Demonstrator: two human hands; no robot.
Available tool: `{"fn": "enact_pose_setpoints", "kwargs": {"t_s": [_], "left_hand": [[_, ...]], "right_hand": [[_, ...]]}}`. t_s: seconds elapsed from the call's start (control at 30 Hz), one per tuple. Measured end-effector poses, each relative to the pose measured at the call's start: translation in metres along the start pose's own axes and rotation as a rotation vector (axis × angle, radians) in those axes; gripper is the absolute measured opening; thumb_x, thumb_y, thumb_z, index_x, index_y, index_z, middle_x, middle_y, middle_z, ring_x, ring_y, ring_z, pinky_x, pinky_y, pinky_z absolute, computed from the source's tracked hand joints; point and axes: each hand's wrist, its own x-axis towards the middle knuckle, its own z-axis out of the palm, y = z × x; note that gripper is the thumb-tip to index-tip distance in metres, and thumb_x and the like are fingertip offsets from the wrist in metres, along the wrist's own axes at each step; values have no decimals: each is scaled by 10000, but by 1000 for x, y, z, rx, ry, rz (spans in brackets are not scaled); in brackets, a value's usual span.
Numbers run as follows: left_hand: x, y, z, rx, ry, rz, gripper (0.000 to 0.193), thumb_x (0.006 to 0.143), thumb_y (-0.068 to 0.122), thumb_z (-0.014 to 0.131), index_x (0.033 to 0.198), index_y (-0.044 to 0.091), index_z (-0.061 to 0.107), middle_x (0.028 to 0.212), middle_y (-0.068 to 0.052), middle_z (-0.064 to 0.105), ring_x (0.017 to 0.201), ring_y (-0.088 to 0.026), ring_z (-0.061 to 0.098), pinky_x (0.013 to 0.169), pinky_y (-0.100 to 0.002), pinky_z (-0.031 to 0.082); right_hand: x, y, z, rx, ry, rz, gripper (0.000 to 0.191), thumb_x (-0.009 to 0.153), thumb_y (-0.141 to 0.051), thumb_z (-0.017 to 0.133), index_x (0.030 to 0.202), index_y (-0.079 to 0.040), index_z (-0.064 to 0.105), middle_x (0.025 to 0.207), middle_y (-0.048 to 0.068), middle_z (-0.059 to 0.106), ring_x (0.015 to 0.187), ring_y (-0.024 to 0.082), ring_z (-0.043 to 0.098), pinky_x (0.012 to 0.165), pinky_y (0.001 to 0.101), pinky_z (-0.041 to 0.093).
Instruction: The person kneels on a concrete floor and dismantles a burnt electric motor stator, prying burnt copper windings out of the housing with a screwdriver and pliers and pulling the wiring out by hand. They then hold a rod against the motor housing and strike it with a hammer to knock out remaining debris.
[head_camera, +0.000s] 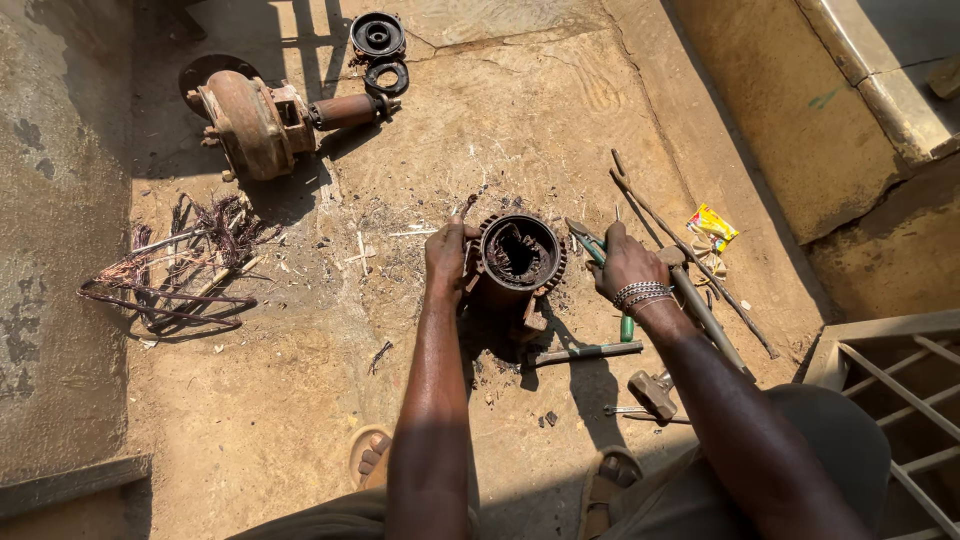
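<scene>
Motor stator housing (518, 258): rusty cylinder, standing on end on the concrete floor (300, 400) at frame centre, open bore facing up. Dark residue and wire remnants visible inside the bore. Finned or toothed outer rim.

Left hand (447, 255): against the left side of the housing, fingers curled around its rim, gripping it. A thin stub of wire or a tool tip sticks up just above the hand; cannot tell which.

Right hand (628, 265): just right of the housing, fingers closed around green-handled pliers (598, 262). Plier jaws point up-left toward the housing rim; whether they touch it cannot be told. Metal bracelets (643, 294) on the wrist.

Floor near the housing: a metal bar (585, 352) lying just below it, a hammer (652, 392) at lower right, long thin rods (690, 255) crossing right of the right hand. A yellow wrapper (712, 225) lies beside the rods.

Left of frame: tangled bundle of pulled copper winding wire (180, 265), well apart from the housing.

Upper left: rusty pump body with shaft (270, 118). Just above and right of it, a round black end cover (377, 35) and a dark ring (387, 76).

Bottom edge: sandalled feet (372, 455) either side of the forearms. A metal grille (900, 390) at lower right.
</scene>
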Motion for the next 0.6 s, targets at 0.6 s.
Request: {"fn": "enact_pose_setpoints", "kwargs": {"t_s": [0.6], "left_hand": [[-33, 62, -177, -209, 883, -236, 610, 1043, 352, 574, 1481, 18, 313, 1503, -225, 358, 1361, -369, 425, 1110, -617, 395]], "right_hand": [[-9, 109, 68, 31, -476, 211, 707, 866, -327, 761, 1437, -60, 440, 1192, 257, 729, 1115, 377, 724, 964, 499, 563]]}}
